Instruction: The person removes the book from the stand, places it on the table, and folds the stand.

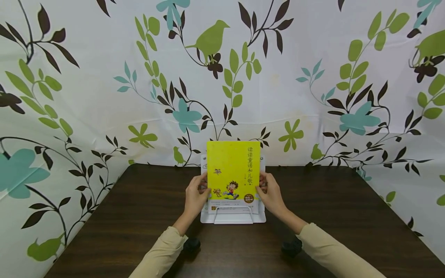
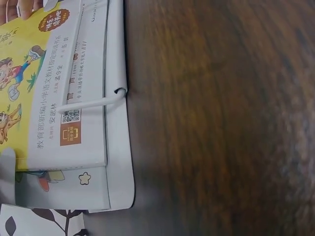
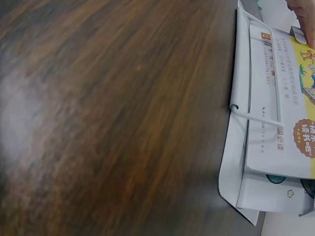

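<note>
A yellow picture book [image 1: 229, 162] with Chinese characters and a cartoon child on its cover stands on a white book stand [image 1: 205, 219]. My left hand [image 1: 197, 196] holds the book's left edge, thumb on the front cover, other fingers partly hidden behind. At the right edge my right hand [image 1: 272, 195] grips it the same way. A wire bar [image 2: 91, 104] of the stand crosses the book's lower front. Small grey clips [image 3: 298, 35] overlap the cover's side edges beside the hands. The stand's back panel [image 3: 268, 194] carries printed drawings.
The stand is on a dark wood-grain table [image 1: 139, 216]. Two black objects [image 1: 191, 244] show near the wrists, below the sleeves' cuffs. Behind the table's far edge hangs a white cloth [image 1: 278, 96] printed with leaves, flowers and birds.
</note>
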`<state>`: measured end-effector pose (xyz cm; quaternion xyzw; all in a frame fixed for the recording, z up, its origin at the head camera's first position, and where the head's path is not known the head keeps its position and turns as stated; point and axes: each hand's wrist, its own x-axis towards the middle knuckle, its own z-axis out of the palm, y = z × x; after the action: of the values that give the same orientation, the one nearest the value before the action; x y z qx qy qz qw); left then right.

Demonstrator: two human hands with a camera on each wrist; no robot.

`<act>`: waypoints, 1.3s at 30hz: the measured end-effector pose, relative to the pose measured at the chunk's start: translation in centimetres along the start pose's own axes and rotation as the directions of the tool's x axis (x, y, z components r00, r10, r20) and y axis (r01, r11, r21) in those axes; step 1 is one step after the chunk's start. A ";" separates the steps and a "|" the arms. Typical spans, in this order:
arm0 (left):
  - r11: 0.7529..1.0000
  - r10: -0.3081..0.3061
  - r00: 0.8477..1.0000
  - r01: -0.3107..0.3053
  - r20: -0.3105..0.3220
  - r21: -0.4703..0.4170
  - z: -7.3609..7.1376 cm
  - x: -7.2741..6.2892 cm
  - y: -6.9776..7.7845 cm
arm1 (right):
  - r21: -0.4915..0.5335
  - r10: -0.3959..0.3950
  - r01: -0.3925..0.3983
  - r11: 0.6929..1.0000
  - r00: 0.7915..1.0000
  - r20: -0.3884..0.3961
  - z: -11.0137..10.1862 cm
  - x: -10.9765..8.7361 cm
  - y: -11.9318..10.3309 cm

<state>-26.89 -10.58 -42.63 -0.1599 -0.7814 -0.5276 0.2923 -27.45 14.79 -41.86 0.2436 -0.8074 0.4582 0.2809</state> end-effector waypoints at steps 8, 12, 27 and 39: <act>1.000 -0.007 1.000 0.007 0.014 -0.010 -0.3 0.0 0.1 | 0.001 0.007 -0.007 1.000 0.999 -0.051 0.4 0.1 -0.1; 1.000 -0.018 1.000 0.018 0.019 -0.004 -0.3 0.1 0.0 | -0.008 0.030 -0.030 1.000 0.998 -0.055 0.4 0.2 0.0; 1.000 0.023 1.000 -0.022 0.013 -0.011 -0.5 0.8 0.5 | -0.031 0.021 -0.023 0.999 0.998 -0.059 0.2 0.9 -0.4; 0.999 0.035 0.999 -0.035 -0.013 0.010 -0.5 2.3 1.3 | -0.046 0.034 -0.036 0.998 0.998 -0.047 -0.4 2.5 -1.0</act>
<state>-27.85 -10.72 -40.11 -0.1686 -0.7792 -0.5195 0.3076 -28.51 14.31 -39.37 0.2121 -0.8152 0.4496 0.2971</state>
